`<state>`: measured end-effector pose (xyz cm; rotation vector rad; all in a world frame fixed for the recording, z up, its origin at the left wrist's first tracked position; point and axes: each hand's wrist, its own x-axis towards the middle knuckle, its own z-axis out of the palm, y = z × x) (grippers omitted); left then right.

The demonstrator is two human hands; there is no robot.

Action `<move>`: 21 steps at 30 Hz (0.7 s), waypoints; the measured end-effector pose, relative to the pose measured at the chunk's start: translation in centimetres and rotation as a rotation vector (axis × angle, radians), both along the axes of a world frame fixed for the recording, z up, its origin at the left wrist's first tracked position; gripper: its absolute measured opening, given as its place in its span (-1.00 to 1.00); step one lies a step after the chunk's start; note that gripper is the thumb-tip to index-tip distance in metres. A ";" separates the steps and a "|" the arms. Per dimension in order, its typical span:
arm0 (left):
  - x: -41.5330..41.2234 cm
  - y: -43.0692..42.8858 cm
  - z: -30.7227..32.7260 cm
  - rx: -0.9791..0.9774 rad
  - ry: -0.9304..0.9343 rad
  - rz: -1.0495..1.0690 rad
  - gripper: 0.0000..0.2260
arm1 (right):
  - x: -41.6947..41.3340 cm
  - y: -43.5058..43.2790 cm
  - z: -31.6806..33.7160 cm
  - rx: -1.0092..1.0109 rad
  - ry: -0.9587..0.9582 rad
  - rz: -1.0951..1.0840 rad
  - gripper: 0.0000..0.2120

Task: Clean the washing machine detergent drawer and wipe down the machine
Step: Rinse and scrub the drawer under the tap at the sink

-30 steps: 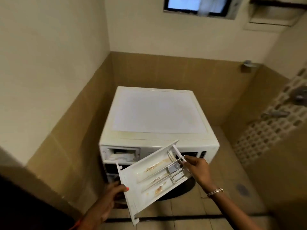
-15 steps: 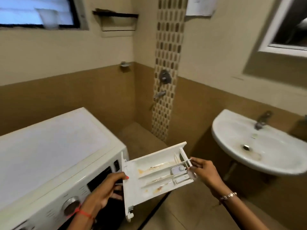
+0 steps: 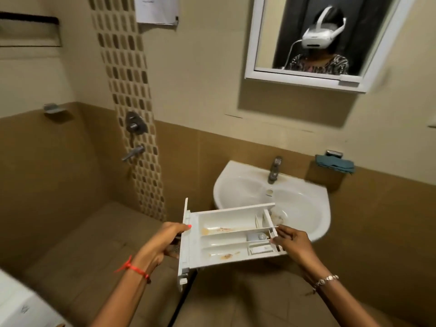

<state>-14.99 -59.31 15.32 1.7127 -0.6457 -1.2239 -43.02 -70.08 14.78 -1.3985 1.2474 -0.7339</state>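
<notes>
Here, stained detergent drawer (image 3: 226, 234) in grip of left hand (image 3: 162, 241) and right hand (image 3: 292, 244); wall notice (image 3: 155, 9) illegible.

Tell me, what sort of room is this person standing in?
Most likely a home bathroom: a white washbasin with a tap, a mirror above it, and shower fittings on the tiled wall.

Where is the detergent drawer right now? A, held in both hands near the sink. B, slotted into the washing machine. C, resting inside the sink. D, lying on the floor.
A: the left hand grips the drawer at its front panel, the right hand pinches its far end, just before the sink.
</notes>
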 end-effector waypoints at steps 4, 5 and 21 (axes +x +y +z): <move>-2.1 -7.2 0.4 0.010 -0.051 -0.071 -0.79 | -2.2 -3.7 0.0 -0.017 -0.005 -0.097 -0.51; -2.4 -8.7 0.4 0.009 -0.059 -0.074 -0.78 | -2.6 -4.4 0.0 -0.027 -0.002 -0.116 -0.52; -3.7 -30.5 -2.6 0.026 -0.078 -0.308 -0.86 | -4.0 -18.9 -5.4 0.066 0.017 -0.414 -0.46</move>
